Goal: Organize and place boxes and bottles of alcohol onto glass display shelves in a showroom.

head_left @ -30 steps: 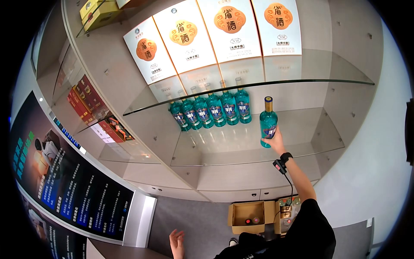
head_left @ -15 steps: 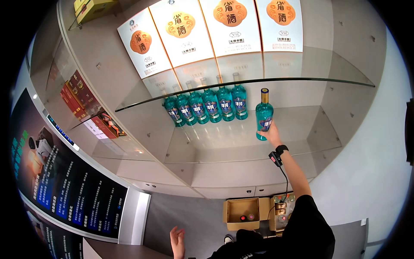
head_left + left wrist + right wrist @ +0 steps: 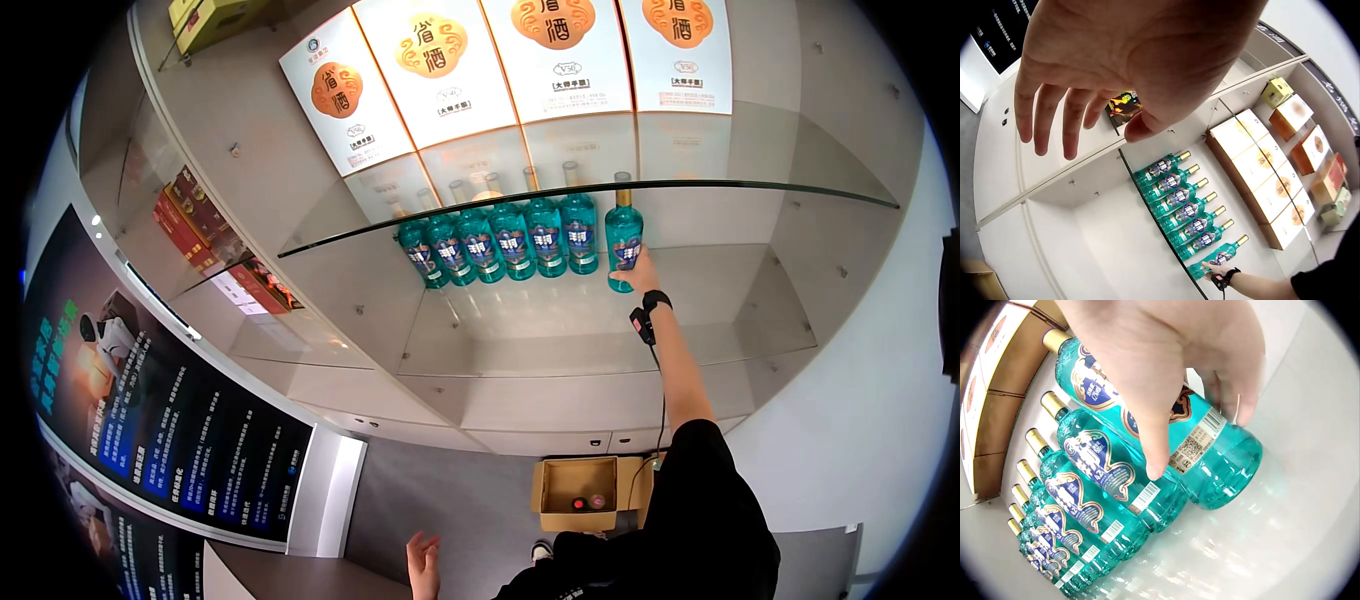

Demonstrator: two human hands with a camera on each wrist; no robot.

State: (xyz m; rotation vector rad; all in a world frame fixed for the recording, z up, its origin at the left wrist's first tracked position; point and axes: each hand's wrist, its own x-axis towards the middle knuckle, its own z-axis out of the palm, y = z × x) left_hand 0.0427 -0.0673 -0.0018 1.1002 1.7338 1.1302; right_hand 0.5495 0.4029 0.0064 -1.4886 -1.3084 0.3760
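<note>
My right hand (image 3: 637, 272) grips a teal glass bottle (image 3: 624, 236) with a gold cap and a blue label, thumb on one side and fingers round the other. The bottle stands upright at the right end of a row of matching bottles (image 3: 511, 245), under the upper glass shelf. In the right wrist view the held bottle (image 3: 1235, 465) is right beside its neighbour (image 3: 1105, 459), with its base close over the glass. My left hand (image 3: 424, 563) hangs low, away from the shelves, and holds nothing. Its fingers (image 3: 1072, 119) are loosely extended in the left wrist view.
The upper glass shelf (image 3: 760, 187) carries several white boxes (image 3: 560, 70) with orange emblems and crosses in front of the bottle necks. On the floor sits an open cardboard carton (image 3: 550, 518) with bottles inside. Red boxes (image 3: 190, 225) stand in the left cabinet, beside a dark information panel (image 3: 190, 430).
My right hand has carried the bottle deeper into the shelf, from in front of the upper glass edge to beneath it, level with the row. The left hand stays low and idle.
</note>
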